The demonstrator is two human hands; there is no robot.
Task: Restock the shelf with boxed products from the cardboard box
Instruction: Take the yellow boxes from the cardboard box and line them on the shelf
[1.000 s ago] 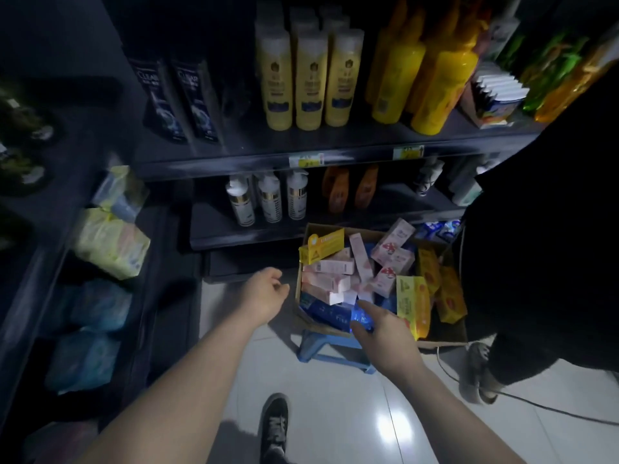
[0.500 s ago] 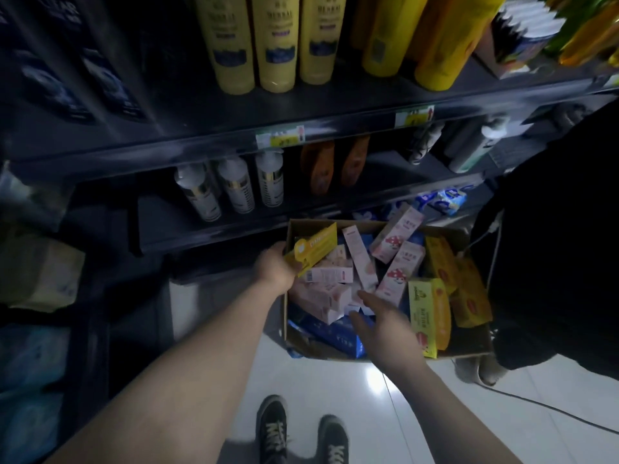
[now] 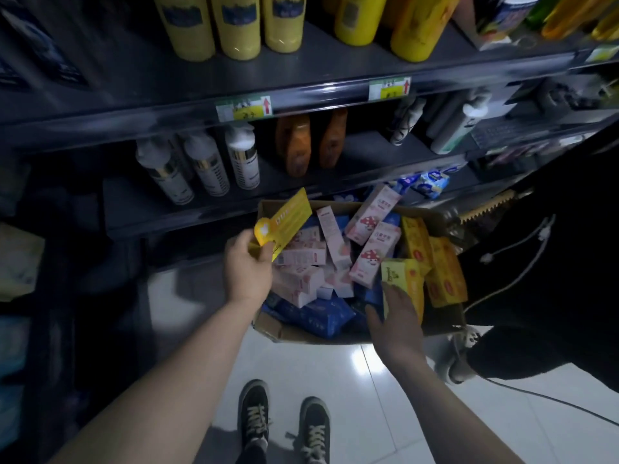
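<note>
Fingers of the left hand pinch the near end of a yellow box, which tilts up over the left far corner of the carton. The right hand curls its fingers round the near end of a lime-yellow box standing at the carton's near right. Black shoes stand on the pale floor nearest. Inside the carton, blue packs lie near, and pink boxes and orange-yellow boxes are heaped beyond. A person in dark clothes crowds the carton's right side, with a white cable hanging there. Beyond, white bottles and orange bottles fill the middle shelf; yellow bottles stand on the shelf above it. Half a second ago the left hand only reached the yellow box, which lay lower, and the right hand hovered spread over the blue packs.
</note>
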